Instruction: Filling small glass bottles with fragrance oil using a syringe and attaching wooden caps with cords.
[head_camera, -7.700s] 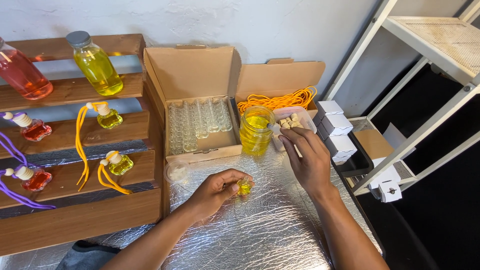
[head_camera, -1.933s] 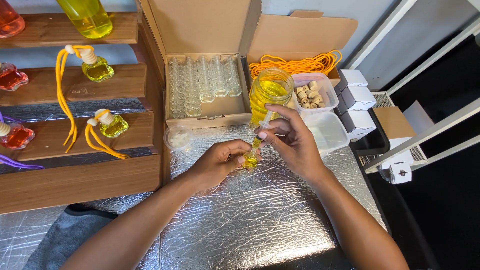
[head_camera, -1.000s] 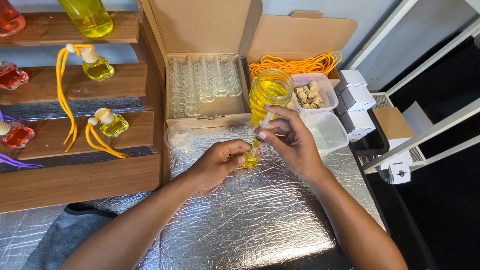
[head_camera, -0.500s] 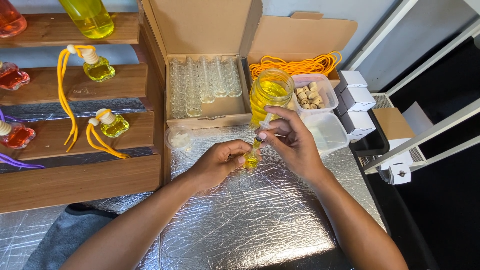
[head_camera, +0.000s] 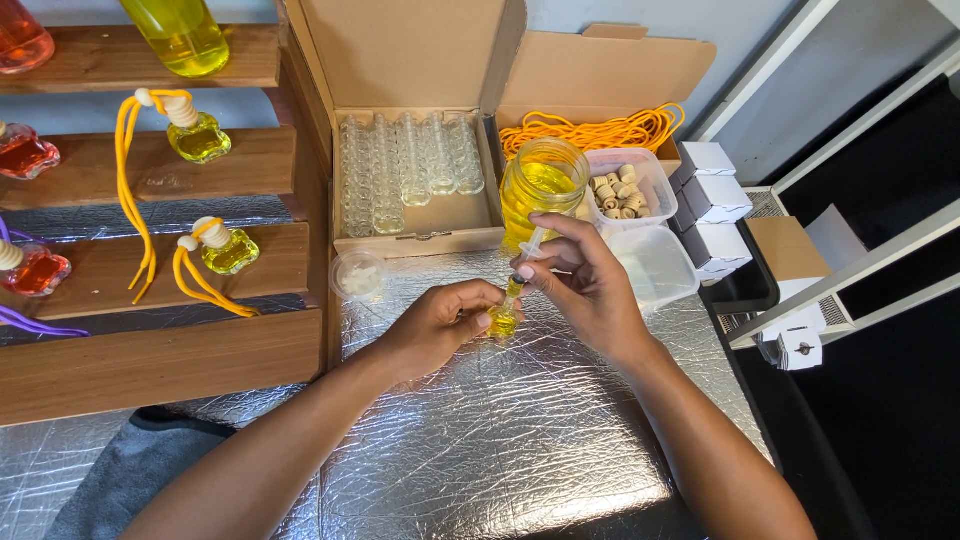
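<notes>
Centre of frame, on the crinkled silver foil table cover (head_camera: 480, 440): left hand (head_camera: 435, 325), forearm entering from lower left, fingers curled closed around a small clear glass bottle of yellow liquid (head_camera: 503, 322) standing on the foil; right hand (head_camera: 590, 285), forearm entering from lower right, wrist bent, fingertips pinched on a slim plastic syringe (head_camera: 524, 262) tilted down into the bottle's mouth; just above, a round glass jar of yellow liquid (head_camera: 543, 186); upper centre, an open cardboard box of empty glass vials (head_camera: 412, 170); left, stepped wooden shelves (head_camera: 150, 260).
</notes>
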